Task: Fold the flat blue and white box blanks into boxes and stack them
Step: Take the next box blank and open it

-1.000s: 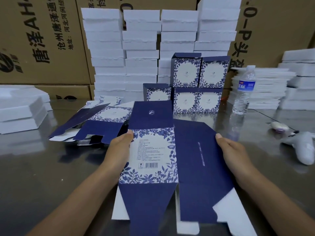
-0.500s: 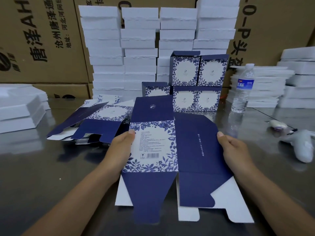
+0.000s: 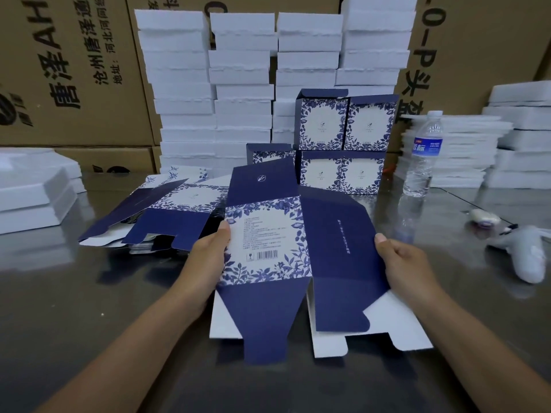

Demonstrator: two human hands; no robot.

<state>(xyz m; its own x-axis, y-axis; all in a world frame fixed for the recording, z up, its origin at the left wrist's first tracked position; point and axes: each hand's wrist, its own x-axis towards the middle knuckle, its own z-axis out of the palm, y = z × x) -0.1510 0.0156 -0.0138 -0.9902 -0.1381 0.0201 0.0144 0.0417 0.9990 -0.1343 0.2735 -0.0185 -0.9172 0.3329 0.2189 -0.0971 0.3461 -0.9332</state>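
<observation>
Over the table [image 3: 59, 308], right in front of you, you hold one blank [image 3: 268, 242] by its two side edges. Your left hand [image 3: 208, 257] grasps the edge of the white panel with the flowers, thumb on top. Your right hand [image 3: 408, 263] grasps the edge of the dark blue panel in the same way. The fingers under the card I cannot see. The blank looks flat, and its lower flaps point toward you. It is between the pile [image 3: 167, 222] of blanks at your left and the finished boxes [image 3: 343, 144] behind it.

I think the step now is to open the blank into a tube. Push both edges gently toward each other, so that the middle crease rises and the walls become square. Do not press hard with the thumbs on the panels, because the card may dent. Leave the lower flaps free; you will probably need them next for the bottom.
</observation>
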